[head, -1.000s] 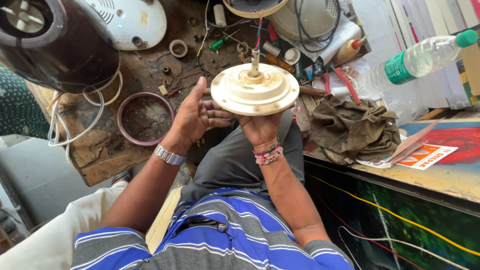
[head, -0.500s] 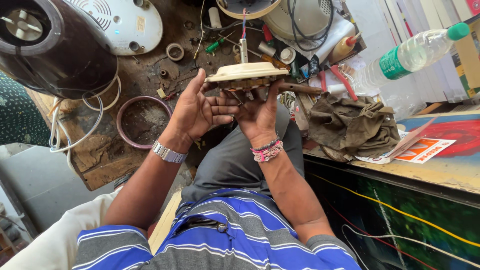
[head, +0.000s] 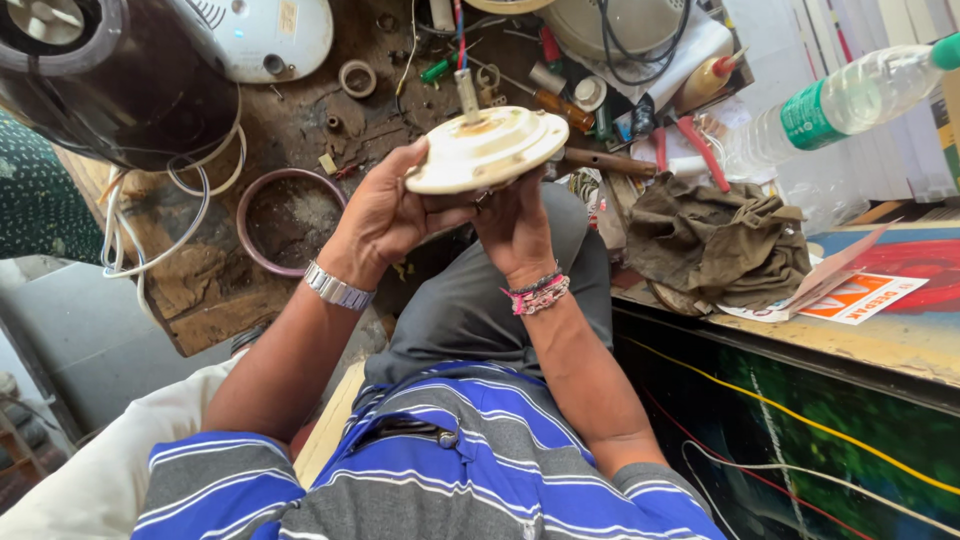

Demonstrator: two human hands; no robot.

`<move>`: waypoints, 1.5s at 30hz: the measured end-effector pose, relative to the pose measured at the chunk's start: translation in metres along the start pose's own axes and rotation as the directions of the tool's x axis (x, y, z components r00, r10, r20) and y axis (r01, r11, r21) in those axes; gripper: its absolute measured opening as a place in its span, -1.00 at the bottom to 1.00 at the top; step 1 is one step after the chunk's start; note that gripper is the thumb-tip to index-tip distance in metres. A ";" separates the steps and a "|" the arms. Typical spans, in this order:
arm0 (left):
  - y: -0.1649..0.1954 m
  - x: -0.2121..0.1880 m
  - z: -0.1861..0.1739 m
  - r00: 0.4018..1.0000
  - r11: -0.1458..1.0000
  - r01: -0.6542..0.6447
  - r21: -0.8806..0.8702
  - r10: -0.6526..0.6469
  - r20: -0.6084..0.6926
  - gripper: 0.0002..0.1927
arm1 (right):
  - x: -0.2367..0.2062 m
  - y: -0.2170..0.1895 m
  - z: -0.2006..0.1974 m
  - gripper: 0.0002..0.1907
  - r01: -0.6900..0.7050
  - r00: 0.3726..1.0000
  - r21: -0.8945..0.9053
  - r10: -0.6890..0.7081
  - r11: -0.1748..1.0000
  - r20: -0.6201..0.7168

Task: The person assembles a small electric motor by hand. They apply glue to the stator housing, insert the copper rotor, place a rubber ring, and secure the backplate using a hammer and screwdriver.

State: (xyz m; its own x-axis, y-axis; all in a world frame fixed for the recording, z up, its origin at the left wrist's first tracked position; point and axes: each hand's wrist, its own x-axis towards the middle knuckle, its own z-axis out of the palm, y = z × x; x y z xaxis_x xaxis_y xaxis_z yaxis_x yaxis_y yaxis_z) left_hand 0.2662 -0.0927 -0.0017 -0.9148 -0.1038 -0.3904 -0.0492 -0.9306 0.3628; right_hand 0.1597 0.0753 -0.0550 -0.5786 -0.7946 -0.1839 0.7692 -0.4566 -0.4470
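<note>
From my seat, the underside of the cream motor disc [head: 487, 150] is out of sight, and the fingers of my right hand [head: 515, 225] vanish beneath it, so I cannot tell how they grip. My left hand [head: 385, 215] shows its back only; its palm side is hidden against the disc's rim. The dark round housing [head: 110, 75] is cut off by the upper left edge of the frame, and the plastic bottle [head: 850, 100] runs out at the upper right edge. The small parts on the workbench [head: 300, 130] near the top centre are too small to identify.
</note>
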 end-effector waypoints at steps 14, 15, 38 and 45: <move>-0.021 -0.070 -0.067 0.950 0.949 -0.268 0.164 0.289 -0.119 -0.18 | -0.025 -0.005 -0.011 -0.27 -0.264 0.945 -0.001 0.259 0.965 0.198; -0.024 -0.072 -0.069 0.953 0.944 -0.265 0.198 0.288 -0.097 -0.19 | -0.025 -0.006 -0.007 -0.31 -0.270 0.955 -0.063 0.275 0.961 0.107; -0.070 0.001 -0.077 0.919 0.973 -0.203 0.112 0.228 -0.322 -0.40 | 0.029 -0.037 -0.024 -0.14 -0.172 0.984 -0.799 0.070 0.576 -0.162; -0.049 0.042 -0.084 0.912 0.953 -0.238 0.185 0.285 -0.294 -0.38 | 0.061 -0.035 -0.032 -0.11 -0.094 0.989 -0.760 -0.026 0.643 -0.145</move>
State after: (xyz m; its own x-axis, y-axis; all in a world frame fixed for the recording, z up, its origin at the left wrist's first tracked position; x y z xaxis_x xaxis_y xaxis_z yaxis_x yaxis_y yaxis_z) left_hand 0.2641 -0.0805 -0.1069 -0.7308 -0.4629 -0.5016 0.0967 -0.7976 0.5954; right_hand 0.0886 0.0554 -0.0792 -0.6320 -0.7158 -0.2971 0.3427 0.0857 -0.9355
